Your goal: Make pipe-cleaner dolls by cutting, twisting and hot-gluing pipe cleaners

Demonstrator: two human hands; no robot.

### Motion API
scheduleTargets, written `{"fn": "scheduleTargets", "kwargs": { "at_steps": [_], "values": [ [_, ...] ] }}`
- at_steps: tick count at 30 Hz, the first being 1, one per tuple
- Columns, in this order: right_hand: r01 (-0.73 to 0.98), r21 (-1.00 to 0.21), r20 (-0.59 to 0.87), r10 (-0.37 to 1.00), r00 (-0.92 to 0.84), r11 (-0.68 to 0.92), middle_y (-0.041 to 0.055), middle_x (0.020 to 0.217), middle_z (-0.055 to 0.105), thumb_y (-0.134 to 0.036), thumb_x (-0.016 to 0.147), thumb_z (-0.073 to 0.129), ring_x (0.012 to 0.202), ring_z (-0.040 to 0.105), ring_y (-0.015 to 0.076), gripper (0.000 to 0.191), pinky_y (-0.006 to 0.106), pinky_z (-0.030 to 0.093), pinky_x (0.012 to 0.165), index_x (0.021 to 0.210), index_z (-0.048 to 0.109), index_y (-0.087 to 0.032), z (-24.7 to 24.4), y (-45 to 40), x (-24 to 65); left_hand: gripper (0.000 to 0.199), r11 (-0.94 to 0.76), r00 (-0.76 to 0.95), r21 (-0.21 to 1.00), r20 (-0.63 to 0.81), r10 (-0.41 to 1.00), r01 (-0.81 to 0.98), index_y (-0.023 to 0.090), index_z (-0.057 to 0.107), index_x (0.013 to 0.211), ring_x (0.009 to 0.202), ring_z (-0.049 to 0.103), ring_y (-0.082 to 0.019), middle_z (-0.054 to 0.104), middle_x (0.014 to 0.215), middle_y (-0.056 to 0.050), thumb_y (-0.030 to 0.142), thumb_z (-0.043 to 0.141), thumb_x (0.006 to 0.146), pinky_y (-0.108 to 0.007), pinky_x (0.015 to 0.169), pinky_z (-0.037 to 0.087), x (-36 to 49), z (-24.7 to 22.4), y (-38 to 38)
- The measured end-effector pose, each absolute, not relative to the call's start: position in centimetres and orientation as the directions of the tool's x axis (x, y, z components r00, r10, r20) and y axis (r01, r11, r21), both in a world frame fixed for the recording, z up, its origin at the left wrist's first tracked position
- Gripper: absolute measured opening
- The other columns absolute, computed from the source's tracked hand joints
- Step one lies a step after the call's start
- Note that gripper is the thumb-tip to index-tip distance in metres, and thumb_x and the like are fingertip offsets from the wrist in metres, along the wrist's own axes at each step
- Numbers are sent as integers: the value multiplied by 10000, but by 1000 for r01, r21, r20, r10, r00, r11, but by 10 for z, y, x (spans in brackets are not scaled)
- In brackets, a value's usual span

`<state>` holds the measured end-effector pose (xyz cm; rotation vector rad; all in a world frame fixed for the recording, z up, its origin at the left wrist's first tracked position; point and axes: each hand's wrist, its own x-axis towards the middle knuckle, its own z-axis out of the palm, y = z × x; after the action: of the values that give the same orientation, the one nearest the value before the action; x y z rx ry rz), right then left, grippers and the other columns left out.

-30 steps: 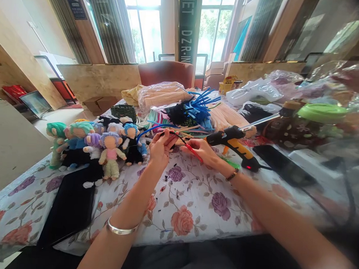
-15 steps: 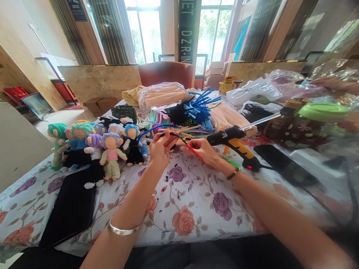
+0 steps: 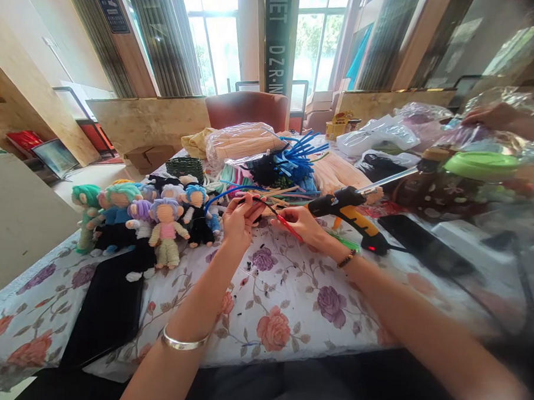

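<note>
A thin black strand (image 3: 269, 203) is held above the middle of the desk (image 3: 303, 319), low in front of the stems (image 3: 301, 157). It looks slim, dark and slightly bowed, running from the left hand toward the red tool (image 3: 290, 227); where strand ends and tool tip begins cannot be told. The left grip (image 3: 238, 222) pinches the strand with bent fingers; the right grip (image 3: 303, 225) is closed round the red tool.

The desk's near edge passes beneath both forearms. The widest open stretch lies between them, flowered cloth dotted with dark scraps (image 3: 249, 265). On the left, dolls (image 3: 166, 234) stand near the left wrist, and a black tablet (image 3: 105, 311) reaches the near edge. On the right, a glue gun (image 3: 352, 215) sits just beside the right hand, leaving little room. Another person's hand (image 3: 494, 118) is over plastic bags (image 3: 423, 112) at far right.
</note>
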<state>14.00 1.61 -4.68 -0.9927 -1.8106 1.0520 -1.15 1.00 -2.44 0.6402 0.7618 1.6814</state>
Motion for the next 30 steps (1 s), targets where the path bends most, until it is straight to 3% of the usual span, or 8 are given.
{"fn": "scheduleTargets", "kwargs": {
  "at_steps": [9, 19, 30],
  "values": [
    [254, -875, 302, 875, -379, 413, -61, 548, 325, -491, 692, 620, 534, 281, 74, 416, 235, 230, 504, 561, 363, -191, -55, 23, 140, 174, -172, -212, 766, 48, 976, -619, 176, 525, 649, 704, 702, -152, 677, 650, 20, 117, 658, 744, -334, 838, 544, -12, -27, 10],
    [182, -905, 284, 865, -413, 384, -56, 583, 308, -518, 689, 625, 547, 266, 75, 432, 236, 202, 497, 592, 355, -195, -54, 20, 139, 190, -206, -196, 749, 103, 975, -630, 163, 528, 638, 650, 700, -160, 687, 647, 8, 135, 706, 696, -322, 738, 569, -12, -27, 11],
    [299, -834, 335, 855, -396, 465, -52, 563, 287, -505, 721, 576, 558, 260, 87, 420, 250, 202, 510, 563, 333, -201, -58, 25, 138, 177, -209, -192, 734, 108, 975, -646, 163, 539, 643, 648, 702, -163, 696, 650, 8, 122, 704, 691, -321, 729, 574, -12, -29, 12]
  ]
}}
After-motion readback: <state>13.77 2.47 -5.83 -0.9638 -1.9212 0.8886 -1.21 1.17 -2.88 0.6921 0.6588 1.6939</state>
